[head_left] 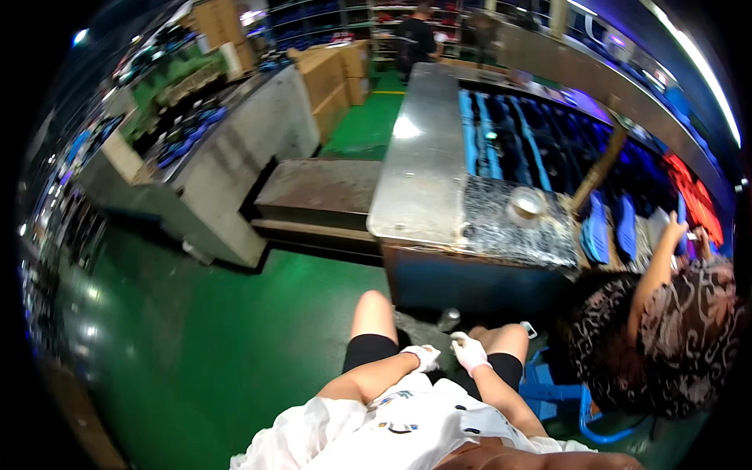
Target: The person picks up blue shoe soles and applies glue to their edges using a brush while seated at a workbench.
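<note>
My left hand (423, 358), in a white glove, rests by my left thigh at the edge of my lap. Its fingers look curled in, with no object visible in them. Close to it, over my right thigh, is my right hand (470, 352), gloved in white too. The fingers of that hand are loosely bent and apart, and it holds nothing I can see. A small gap lies between the two hands. Just beyond them, a clear bottle or jar (449, 319) stands low by the workbench's base.
A metal-topped workbench (423, 149) stands ahead, bearing a round tin (526, 205) and rows of blue shoe soles (595, 227). At right, a co-worker in a patterned top (689, 313) handles a blue piece beside a blue stool (548, 388). Cardboard boxes (321, 82) and another person (419, 39) are farther back.
</note>
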{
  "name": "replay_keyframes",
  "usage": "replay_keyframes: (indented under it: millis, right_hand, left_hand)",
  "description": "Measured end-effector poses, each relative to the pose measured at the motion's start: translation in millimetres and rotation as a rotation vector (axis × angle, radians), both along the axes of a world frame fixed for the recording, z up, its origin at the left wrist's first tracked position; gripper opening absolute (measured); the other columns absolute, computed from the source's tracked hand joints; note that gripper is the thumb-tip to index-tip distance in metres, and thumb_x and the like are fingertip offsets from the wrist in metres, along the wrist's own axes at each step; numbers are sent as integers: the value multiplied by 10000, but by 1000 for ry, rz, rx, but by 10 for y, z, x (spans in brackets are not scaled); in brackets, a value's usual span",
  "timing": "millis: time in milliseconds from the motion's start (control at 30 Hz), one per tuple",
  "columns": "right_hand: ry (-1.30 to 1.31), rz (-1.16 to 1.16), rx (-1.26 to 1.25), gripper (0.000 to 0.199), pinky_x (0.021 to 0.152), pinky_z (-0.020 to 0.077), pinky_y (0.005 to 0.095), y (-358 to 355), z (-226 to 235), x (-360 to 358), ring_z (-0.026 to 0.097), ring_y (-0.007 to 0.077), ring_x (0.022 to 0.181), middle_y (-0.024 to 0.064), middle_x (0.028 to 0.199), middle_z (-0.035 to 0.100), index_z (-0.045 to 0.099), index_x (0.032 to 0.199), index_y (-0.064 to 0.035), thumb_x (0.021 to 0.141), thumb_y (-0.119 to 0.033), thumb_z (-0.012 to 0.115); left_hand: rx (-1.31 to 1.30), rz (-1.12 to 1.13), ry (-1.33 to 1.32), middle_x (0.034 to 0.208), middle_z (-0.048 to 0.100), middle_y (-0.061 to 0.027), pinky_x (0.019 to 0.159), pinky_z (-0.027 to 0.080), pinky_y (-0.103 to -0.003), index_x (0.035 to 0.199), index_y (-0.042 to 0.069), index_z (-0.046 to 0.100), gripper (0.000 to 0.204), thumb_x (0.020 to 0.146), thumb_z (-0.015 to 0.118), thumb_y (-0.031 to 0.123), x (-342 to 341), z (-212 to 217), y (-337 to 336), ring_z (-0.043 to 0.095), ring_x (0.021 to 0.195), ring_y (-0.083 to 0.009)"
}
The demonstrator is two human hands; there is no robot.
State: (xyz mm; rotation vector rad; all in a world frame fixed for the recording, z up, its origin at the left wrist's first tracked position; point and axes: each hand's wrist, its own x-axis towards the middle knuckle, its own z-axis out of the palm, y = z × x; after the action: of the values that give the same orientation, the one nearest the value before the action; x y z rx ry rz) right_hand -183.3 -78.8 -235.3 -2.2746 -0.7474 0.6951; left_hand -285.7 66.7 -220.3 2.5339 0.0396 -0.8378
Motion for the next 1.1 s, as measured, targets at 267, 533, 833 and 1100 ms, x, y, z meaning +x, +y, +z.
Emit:
replay_keyframes:
  millis: [267, 533, 833, 1100]
  right_hand:
    - [-161, 222, -174, 212, 780, 520, 432, 88, 81, -180, 652, 359, 880, 165, 875, 681, 662, 1021, -222, 829, -272, 586]
    - [-167, 272, -156, 213, 806, 517, 386, 41, 69, -91, 661, 328, 886, 166, 917, 686, 675, 998, -130, 813, -218, 617]
    - [-117, 298, -86, 248, 835, 514, 382, 56, -4, -49, 648, 319, 946, 144, 969, 682, 661, 1033, -163, 827, -294, 614]
    - [-86, 291, -160, 279, 853, 506, 345, 117, 167, -103, 655, 279, 953, 125, 979, 687, 663, 1066, -130, 824, -262, 622]
  left_hand:
    - [-13, 7, -125, 971, 681, -191, 752, 528, -396, 897, 16, 682, 189, 738, 620, 97, -57, 58, -16, 674, 905, -309]
    - [44, -27, -38, 1115, 646, -190, 856, 514, -412, 1130, 63, 641, 379, 770, 649, 182, -84, 262, -24, 629, 1042, -324]
    - [36, 61, -187, 969, 677, -191, 734, 529, -397, 947, 25, 692, 263, 779, 595, 203, -225, -11, 105, 663, 887, -346]
    - [73, 121, 84, 1204, 622, -128, 881, 491, -400, 1123, 91, 657, 364, 847, 516, 282, -448, 564, 161, 602, 1107, -289]
